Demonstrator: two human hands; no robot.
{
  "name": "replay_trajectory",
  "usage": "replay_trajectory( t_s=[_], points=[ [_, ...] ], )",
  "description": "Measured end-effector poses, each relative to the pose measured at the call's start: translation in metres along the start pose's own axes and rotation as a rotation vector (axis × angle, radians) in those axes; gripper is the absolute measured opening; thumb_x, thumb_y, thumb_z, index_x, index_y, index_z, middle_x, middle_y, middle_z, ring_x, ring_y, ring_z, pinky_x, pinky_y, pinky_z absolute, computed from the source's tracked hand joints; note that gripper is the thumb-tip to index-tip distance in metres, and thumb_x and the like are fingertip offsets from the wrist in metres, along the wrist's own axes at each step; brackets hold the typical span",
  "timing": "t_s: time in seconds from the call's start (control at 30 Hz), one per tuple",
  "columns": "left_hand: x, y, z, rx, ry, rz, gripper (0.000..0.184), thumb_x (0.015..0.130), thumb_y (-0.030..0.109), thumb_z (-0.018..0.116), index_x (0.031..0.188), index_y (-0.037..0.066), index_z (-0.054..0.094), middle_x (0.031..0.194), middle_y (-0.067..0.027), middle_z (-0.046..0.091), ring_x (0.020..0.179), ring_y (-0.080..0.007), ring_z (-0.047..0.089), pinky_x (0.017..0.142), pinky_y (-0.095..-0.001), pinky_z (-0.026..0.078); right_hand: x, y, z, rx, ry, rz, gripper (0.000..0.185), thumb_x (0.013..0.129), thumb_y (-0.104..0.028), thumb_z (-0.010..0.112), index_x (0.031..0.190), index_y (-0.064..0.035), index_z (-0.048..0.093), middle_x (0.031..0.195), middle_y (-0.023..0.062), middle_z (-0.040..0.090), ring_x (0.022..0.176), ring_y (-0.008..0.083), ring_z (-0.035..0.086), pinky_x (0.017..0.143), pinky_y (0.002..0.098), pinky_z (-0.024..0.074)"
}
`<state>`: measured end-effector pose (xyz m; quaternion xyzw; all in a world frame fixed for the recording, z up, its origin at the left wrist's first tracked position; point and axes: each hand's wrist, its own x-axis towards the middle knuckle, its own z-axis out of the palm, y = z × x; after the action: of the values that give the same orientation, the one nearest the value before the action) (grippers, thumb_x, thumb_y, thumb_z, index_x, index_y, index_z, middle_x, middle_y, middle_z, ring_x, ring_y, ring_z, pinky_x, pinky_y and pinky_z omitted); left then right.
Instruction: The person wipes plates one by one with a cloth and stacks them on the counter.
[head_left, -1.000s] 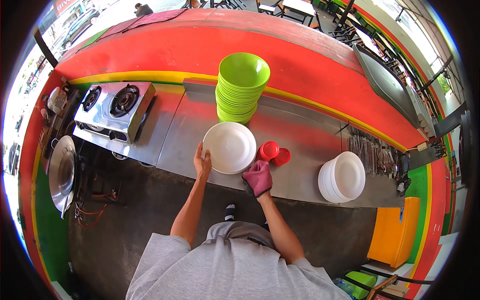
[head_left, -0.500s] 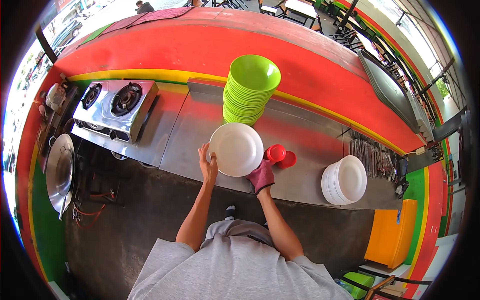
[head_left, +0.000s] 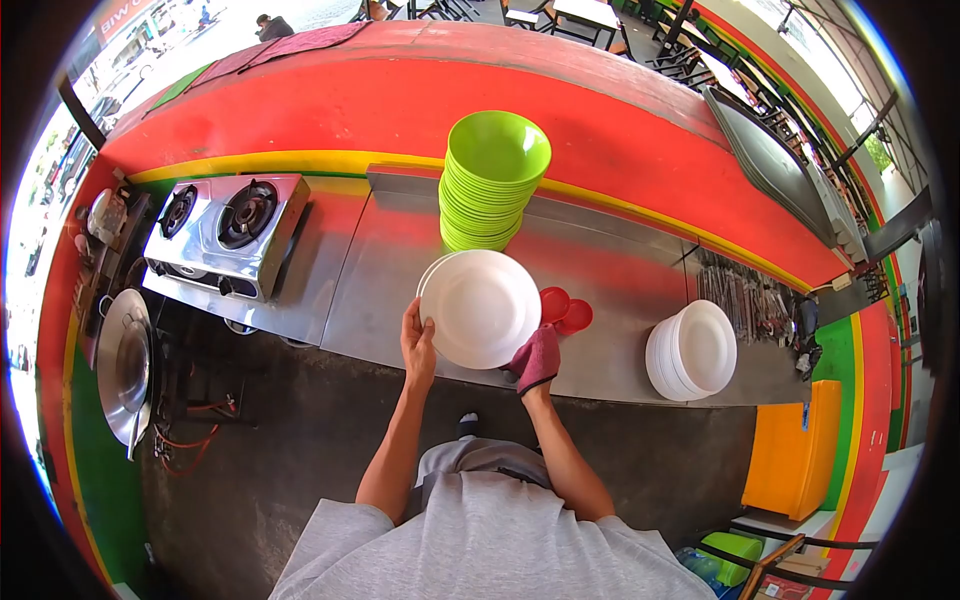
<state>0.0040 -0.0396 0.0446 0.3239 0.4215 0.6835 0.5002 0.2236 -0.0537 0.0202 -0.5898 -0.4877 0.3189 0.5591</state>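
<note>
A round white plate (head_left: pixel 482 308) is held over the steel counter, tilted so that its inner face shows. A second white rim peeks out behind its left edge. My left hand (head_left: pixel 417 340) is bare and grips that left edge, thumb at the front and the other fingers mostly hidden. On the lower right edge, my right hand (head_left: pixel 536 360), in a dark pink glove, is closed on the rim. Just beyond the plate rises a tall stack of lime green bowls (head_left: pixel 492 175). Two red cups (head_left: pixel 572 316) lie right of the plate, close to the glove.
A stack of white plates (head_left: pixel 702 348) stands farther right on the steel counter (head_left: pixel 620 350), near a pile of metal cutlery (head_left: pixel 740 300). At left are a two-burner stove (head_left: pixel 230 232) and a metal wok (head_left: pixel 126 345). A red wall (head_left: pixel 330 120) borders the counter's far side.
The held plate has come slightly closer to me and looks larger. A second rim now shows at its left edge. Both hands keep their hold, and the view has shifted a little.
</note>
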Motion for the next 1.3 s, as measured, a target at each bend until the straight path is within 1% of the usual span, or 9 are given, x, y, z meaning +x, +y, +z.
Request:
replay_trajectory(
  t_s=[0.13, 0.33, 0.43, 0.67, 0.77, 0.93, 1.13, 1.2, 1.3],
  points=[
    [-0.012, 0.011, 0.011, -0.002, -0.024, -0.044, 0.048, 0.096, -0.001, 0.048, 0.143, -0.002, 0.037, 0.148, -0.0126, 0.043, 0.138, -0.0183, 0.038, 0.113, -0.0318, 0.027, 0.0, -0.027, -0.01, 0.098, 0.03, 0.066, 0.027, 0.097, -0.018, 0.045, 0.072, -0.0089, 0.049, 0.055, 0.0016, 0.046, 0.05, 0.0149, 0.051, 0.05, 0.0282, 0.0404],
    [-0.03, 0.03, 0.026, -0.244, -0.044, -0.232, 0.051, 0.097, 0.007, 0.051, 0.145, 0.007, 0.035, 0.142, -0.0124, 0.048, 0.132, -0.0206, 0.046, 0.107, -0.034, 0.038, -0.006, -0.051, -0.039, 0.003, -0.031, 0.12, 0.03, 0.097, -0.019, 0.043, 0.069, -0.0104, 0.047, 0.055, -0.0006, 0.04, 0.05, 0.0139, 0.045, 0.048, 0.0279, 0.0336],
    [-0.035, 0.038, 0.032, -0.318, -0.065, -0.39, 0.05, 0.099, 0.017, 0.05, 0.146, 0.012, 0.033, 0.138, -0.0126, 0.051, 0.126, -0.0227, 0.051, 0.101, -0.0376, 0.046, -0.006, -0.021, -0.063, -0.304, -0.071, -0.141, 0.029, 0.095, -0.018, 0.046, 0.067, -0.0104, 0.046, 0.055, -0.0009, 0.04, 0.048, 0.0138, 0.044, 0.046, 0.0279, 0.032],
    [-0.044, 0.034, 0.049, -0.225, -0.164, -0.712, 0.066, 0.101, 0.053, 0.044, 0.146, 0.006, 0.036, 0.138, -0.0154, 0.052, 0.12, -0.0283, 0.058, 0.098, -0.0443, 0.052, -0.037, -0.026, -0.107, -0.31, -0.012, -0.027, 0.02, 0.095, -0.02, 0.048, 0.098, -0.0029, 0.058, 0.095, 0.0136, 0.058, 0.093, 0.0278, 0.058, 0.089, 0.0372, 0.0462],
    [-0.048, 0.042, 0.059, -0.122, -0.173, -0.744, 0.073, 0.099, 0.057, 0.044, 0.145, 0.001, 0.038, 0.138, -0.0175, 0.052, 0.12, -0.0291, 0.058, 0.097, -0.0446, 0.052, -0.039, -0.027, -0.127, -0.331, -0.118, 0.184, 0.027, 0.096, -0.022, 0.048, 0.109, -0.0008, 0.058, 0.105, 0.0171, 0.06, 0.102, 0.0308, 0.058, 0.093, 0.0383, 0.0453],
    [-0.052, 0.035, 0.065, -0.056, -0.161, -0.665, 0.074, 0.098, 0.058, 0.046, 0.142, -0.001, 0.04, 0.133, -0.017, 0.056, 0.114, -0.028, 0.062, 0.09, -0.0415, 0.056, -0.05, -0.05, -0.127, -0.139, 0.048, 0.056, 0.031, 0.095, -0.021, 0.049, 0.113, 0.0017, 0.058, 0.106, 0.0155, 0.062, 0.103, 0.0279, 0.059, 0.094, 0.0361, 0.0452],
    [-0.051, 0.039, 0.07, 0.026, -0.122, -0.586, 0.07, 0.099, 0.056, 0.047, 0.138, -0.002, 0.045, 0.124, -0.0155, 0.061, 0.107, -0.0253, 0.065, 0.084, -0.0374, 0.058, -0.035, -0.094, -0.132, -0.054, -0.087, 0.124, 0.042, 0.075, 0.005, 0.062, 0.117, 0.001, 0.057, 0.11, 0.0144, 0.066, 0.099, 0.021, 0.063, 0.087, 0.0329, 0.0486],
    [-0.051, 0.038, 0.069, 0.052, -0.127, -0.55, 0.068, 0.1, 0.055, 0.046, 0.137, -0.002, 0.046, 0.122, -0.0152, 0.062, 0.106, -0.0248, 0.065, 0.083, -0.0368, 0.058, -0.042, -0.091, -0.121, 0.248, 0.246, 0.074, 0.052, 0.068, 0.01, 0.065, 0.118, 0.0004, 0.057, 0.109, 0.0146, 0.067, 0.093, 0.0184, 0.065, 0.083, 0.0316, 0.0502],
    [-0.051, 0.031, 0.065, 0.062, -0.134, -0.515, 0.065, 0.101, 0.052, 0.045, 0.136, -0.002, 0.049, 0.123, -0.0141, 0.062, 0.107, -0.0229, 0.063, 0.087, -0.0358, 0.055, -0.034, -0.089, -0.123, -0.125, 0.207, -0.223, 0.044, 0.073, 0.005, 0.067, 0.116, 0.0019, 0.058, 0.103, 0.0078, 0.068, 0.088, 0.0135, 0.063, 0.078, 0.0292, 0.0507]
  ],
)
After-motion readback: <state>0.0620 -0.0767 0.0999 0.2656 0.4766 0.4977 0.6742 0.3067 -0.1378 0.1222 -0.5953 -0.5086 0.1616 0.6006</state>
